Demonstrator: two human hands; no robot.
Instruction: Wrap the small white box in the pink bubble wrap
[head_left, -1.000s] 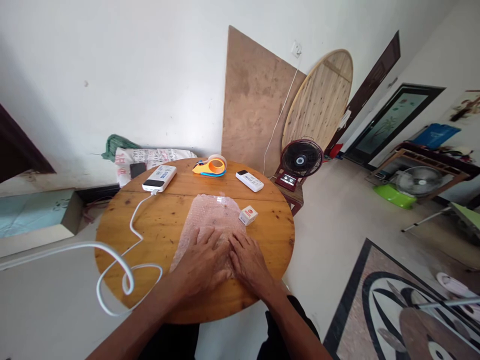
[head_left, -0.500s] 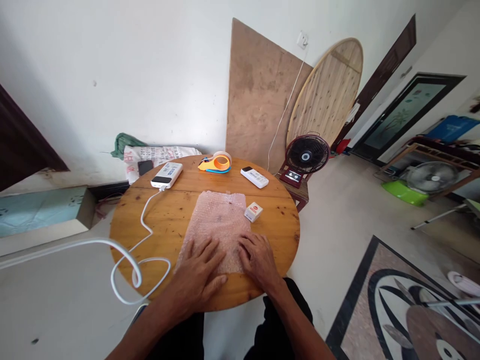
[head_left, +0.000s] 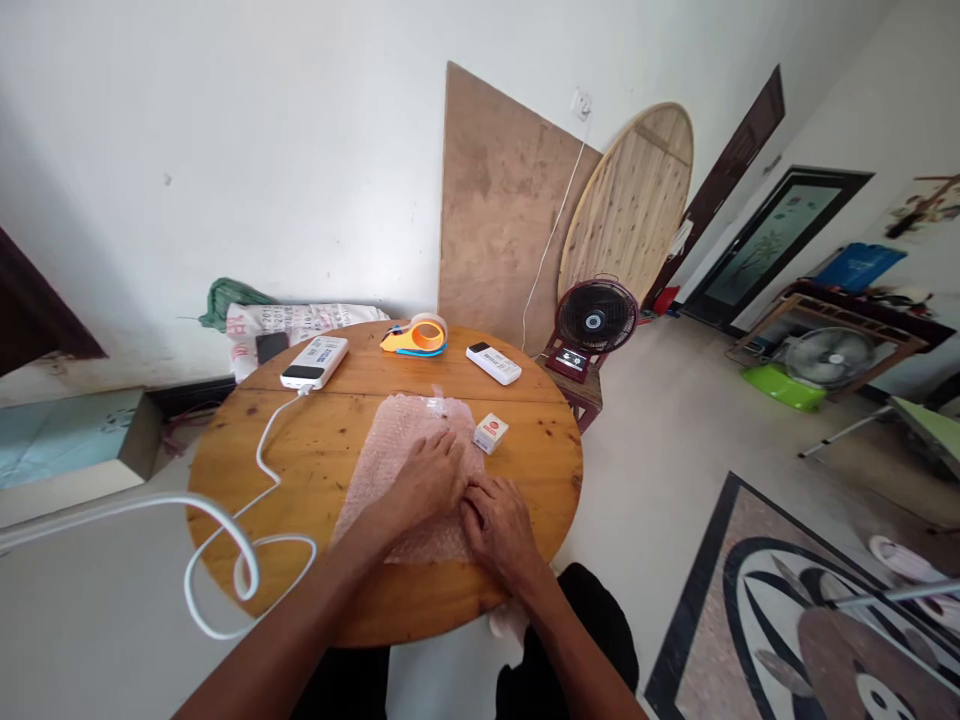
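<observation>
Since half a second ago, the left hand (head_left: pixel 427 478) has slid from the lower left of the sheet of bubble wrap (head_left: pixel 397 425) up to its middle and right, its fingertips now below the small white-and-red box (head_left: pixel 490 433). Its fingers lie stretched out and only slightly apart, palm down, clamped on nothing. The right hand (head_left: pixel 501 520) has kept to the sheet's lower right edge, its fingers curled close together; whether they pinch the plastic cannot be told. The hands, clearly apart then, now almost meet.

The wrap lies flat near the center of the frame, on the round wooden bench (head_left: pixel 544 470). The left hand's sweep looks like smoothing, with the right hand probably steadying the edge; if so, the sheet is still being settled rather than folded around anything.

The whole view has swung a little, so everything sits slightly lower and farther left, but the loose things keep their places: the box just beside the wrap's right edge, the orange tape dispenser (head_left: pixel 411 340) at the bench's far side, one power bank (head_left: pixel 493 363) to its right, and another, with a white cable (head_left: pixel 187 499) plugged in, to its left.
</observation>
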